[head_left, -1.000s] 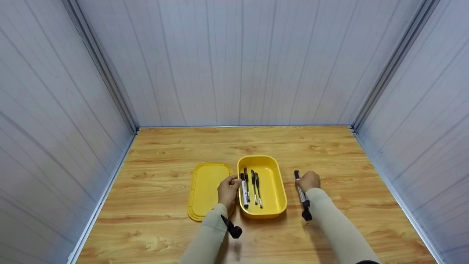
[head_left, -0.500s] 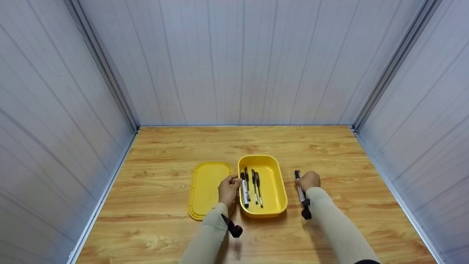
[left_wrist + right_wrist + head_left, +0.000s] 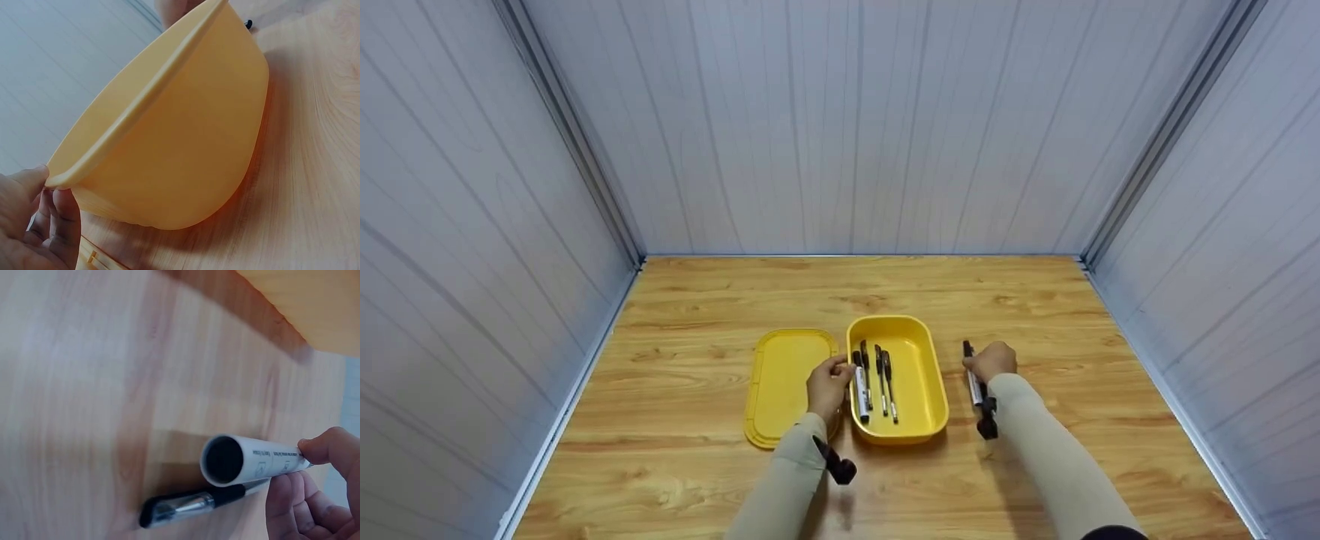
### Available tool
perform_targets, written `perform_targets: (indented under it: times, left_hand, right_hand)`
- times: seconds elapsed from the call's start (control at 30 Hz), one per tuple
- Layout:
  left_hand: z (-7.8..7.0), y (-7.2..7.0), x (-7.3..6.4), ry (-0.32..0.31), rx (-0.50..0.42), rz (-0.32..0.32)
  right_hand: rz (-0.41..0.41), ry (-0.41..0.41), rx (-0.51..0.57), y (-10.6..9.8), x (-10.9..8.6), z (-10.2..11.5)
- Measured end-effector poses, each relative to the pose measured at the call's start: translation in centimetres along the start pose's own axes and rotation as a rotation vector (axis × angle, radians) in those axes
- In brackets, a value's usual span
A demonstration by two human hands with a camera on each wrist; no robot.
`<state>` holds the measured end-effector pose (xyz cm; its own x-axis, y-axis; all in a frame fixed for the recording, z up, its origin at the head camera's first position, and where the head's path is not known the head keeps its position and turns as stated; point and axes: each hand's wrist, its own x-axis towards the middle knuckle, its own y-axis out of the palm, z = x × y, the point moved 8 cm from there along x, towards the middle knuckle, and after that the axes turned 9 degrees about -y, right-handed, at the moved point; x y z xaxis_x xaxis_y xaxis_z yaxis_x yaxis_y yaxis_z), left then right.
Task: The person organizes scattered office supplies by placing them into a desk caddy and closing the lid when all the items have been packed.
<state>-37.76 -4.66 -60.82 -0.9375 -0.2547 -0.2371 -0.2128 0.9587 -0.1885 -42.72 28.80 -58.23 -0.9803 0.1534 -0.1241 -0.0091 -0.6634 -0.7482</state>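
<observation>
My left hand (image 3: 826, 386) pinches the left rim of a yellow plastic box (image 3: 919, 375) between thumb and fingers; the left wrist view shows this hand (image 3: 42, 216) at the rim's corner. Inside the box, along its left side, lie a white marker (image 3: 862, 396) and three black pens (image 3: 880, 379). To the right of the box, my right hand (image 3: 991, 361) pinches another white marker (image 3: 256, 458) with a dark end pointing at the right wrist camera. A clear-capped black pen (image 3: 194, 505) lies on the table just below that marker.
A yellow lid (image 3: 780, 390) lies flat on the wooden table (image 3: 697, 300), left of the box and partly under my left hand. Pale panel walls (image 3: 840, 135) rise at the back and on both sides.
My right hand has moved slightly away from me, bringing its marker along. The left hand keeps its place at the box rim, and the box's contents look the same.
</observation>
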Motion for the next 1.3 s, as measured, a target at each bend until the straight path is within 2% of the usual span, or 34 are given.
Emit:
perform_targets:
  times: [0.23, 0.37, 0.5, 0.7, 1.0, 1.17, 1.3]
  left_hand:
    - [-0.1, -0.1, -0.1, 0.0, 0.0, -0.01]
    - [0.0, -0.1, -0.2, -0.005, -0.01, -0.004]
    - [0.1, -0.1, -0.1, 0.011, 0.015, -0.006]
    - [0.1, 0.0, -0.1, -0.001, 0.009, 0.009]
    - [-0.3, -0.2, -0.1, 0.014, 0.021, -0.005]
    - [-0.3, -0.2, -0.2, -0.007, -0.002, 0.003]
    - [-0.2, -0.1, -0.3, -0.001, -0.005, 0.009]
  right_hand:
    - [-0.013, -0.017, 0.007, -0.8, 0.4, 1.3]
    - [-0.013, -0.015, 0.047, -0.9, 0.5, 2.0]
    - [-0.019, -0.007, 0.069, -0.9, 0.5, 2.3]
    - [0.0, -0.008, 0.084, -1.1, 0.4, 2.6]
    - [0.003, -0.056, 0.128, -2.4, -0.2, 4.9]
    - [0.001, -0.12, 0.116, -2.1, -1.1, 6.9]
    - [0.007, -0.126, 0.134, -1.3, -1.4, 7.7]
